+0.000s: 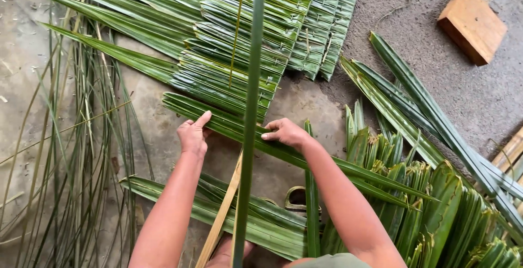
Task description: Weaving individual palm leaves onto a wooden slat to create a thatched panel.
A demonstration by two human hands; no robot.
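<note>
Both hands grasp the folded leaf (239,129), left hand (193,136) and right hand (286,133); better keep the fold flat and tight against the mat (239,44).

Two bare hands, the left hand (193,135) and the right hand (286,132). One wooden block (472,21), upper right. One stitched mat of folded palm leaves (256,33). One thin pale midrib strip (220,219) between the forearms. Loose palm leaflets (414,91) and stripped leaf ribs (81,153): too many and too overlapped to count.
</note>
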